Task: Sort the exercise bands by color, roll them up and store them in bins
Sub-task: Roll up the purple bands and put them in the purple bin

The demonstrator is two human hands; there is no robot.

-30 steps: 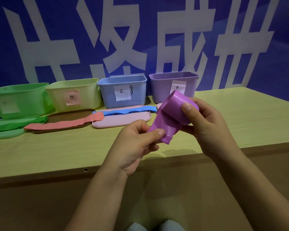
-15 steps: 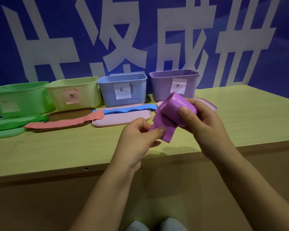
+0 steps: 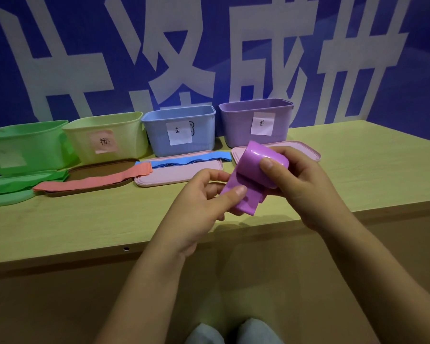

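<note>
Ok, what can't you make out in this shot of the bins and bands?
Head view only:
- Inside of the purple bin, blue bin, yellow bin and green bin: hidden by their front walls.
- Purple band roll core: covered by the right hand.
- Green bin's label: blurred.

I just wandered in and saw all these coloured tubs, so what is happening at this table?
A person is rolling up a purple band in the air above the table. The right hand grips the rolled part, while the left hand pinches the loose tail. Behind stand four bins: green, yellow, blue and purple. Green, pink and blue bands lie flat on trays in front of the bins, not yet rolled.
</note>
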